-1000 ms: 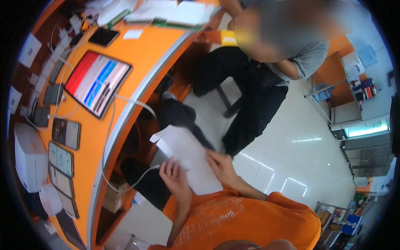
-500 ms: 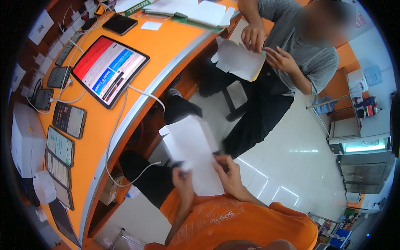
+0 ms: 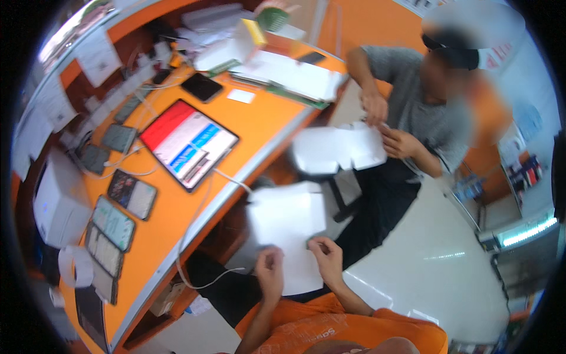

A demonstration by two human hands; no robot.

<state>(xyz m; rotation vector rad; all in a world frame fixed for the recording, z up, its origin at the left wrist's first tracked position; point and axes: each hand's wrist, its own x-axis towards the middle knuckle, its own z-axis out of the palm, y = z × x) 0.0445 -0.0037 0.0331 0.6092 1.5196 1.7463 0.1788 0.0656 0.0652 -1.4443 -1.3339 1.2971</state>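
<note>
A white cardboard sheet with cut tabs, like an unfolded box (image 3: 288, 215), is spread above my lap. My left hand (image 3: 270, 272) pinches its left edge, low down, with fingers bent. On the opposite edge my right hand (image 3: 326, 257) grips it between thumb and fingers. The sheet's upper part is wider and reaches out toward the desk edge. Across from me a person in a grey shirt (image 3: 401, 88) has both hands at the corner of a similar white cardboard sheet (image 3: 330, 150) resting over the lap.
An orange desk (image 3: 247, 127) curves along the left. On it lie a tablet (image 3: 188, 144) with a lit screen, several phones (image 3: 115, 223), cables, a white box (image 3: 62, 197), a tape roll (image 3: 75, 266) and stacked white cardboard (image 3: 289, 74). A white cable (image 3: 180, 259) hangs off its edge.
The view has turned, so the desk appears farther right. My sheet is now more upright, both hands still at its edges. The other person's sheet lies flatter and more open.
</note>
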